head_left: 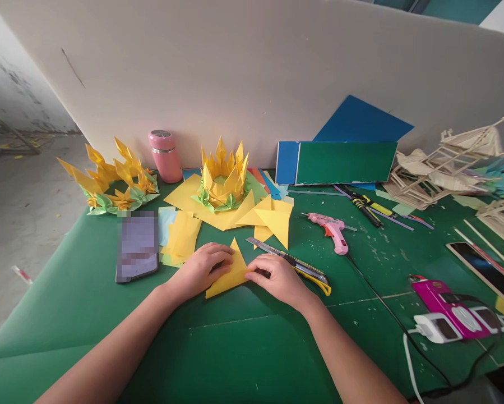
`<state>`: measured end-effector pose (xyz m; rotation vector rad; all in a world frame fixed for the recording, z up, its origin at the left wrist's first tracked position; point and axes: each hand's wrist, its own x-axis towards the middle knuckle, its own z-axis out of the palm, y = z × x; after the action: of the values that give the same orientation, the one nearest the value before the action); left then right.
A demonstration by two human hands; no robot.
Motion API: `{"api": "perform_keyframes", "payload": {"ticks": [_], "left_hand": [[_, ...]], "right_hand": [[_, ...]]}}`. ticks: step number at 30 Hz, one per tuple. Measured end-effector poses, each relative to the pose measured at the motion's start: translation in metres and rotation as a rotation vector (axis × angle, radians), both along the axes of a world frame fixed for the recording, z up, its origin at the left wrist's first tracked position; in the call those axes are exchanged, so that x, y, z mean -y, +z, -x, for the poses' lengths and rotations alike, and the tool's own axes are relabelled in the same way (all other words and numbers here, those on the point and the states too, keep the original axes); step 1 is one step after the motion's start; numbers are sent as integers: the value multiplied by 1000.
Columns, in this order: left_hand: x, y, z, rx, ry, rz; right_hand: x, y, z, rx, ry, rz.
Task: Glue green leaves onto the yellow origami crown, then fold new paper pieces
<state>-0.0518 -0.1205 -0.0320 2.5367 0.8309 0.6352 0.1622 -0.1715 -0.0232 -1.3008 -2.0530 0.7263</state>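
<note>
Head view: steady yellow triangular paper [236, 273], pinched at one corner by right hand [277, 278], on green tabletop [235, 359] under left hand [203, 266] (cannot tell if gripping); align edges before creasing.

Yellow paper piece [236, 269], one; plain, uniform in colour, presenting a roughly triangular outline. It is lying close to flat, immediately left of the utility knife [307, 269] and not touching it. Its far point is ending just beside the knife's blade tip; a second point is facing right, below the blade; the third is pointing near-left, away from the knife. Its left side is being partly covered.
</note>
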Motion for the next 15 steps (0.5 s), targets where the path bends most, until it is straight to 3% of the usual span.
{"api": "perform_keyframes", "payload": {"ticks": [9,15], "left_hand": [[0,19,4,-47,100,280],[3,18,3,-78,107,239]], "right_hand": [[-2,-8,7,56,-86,-12],[-5,-12,10,84,-137,1]]}}
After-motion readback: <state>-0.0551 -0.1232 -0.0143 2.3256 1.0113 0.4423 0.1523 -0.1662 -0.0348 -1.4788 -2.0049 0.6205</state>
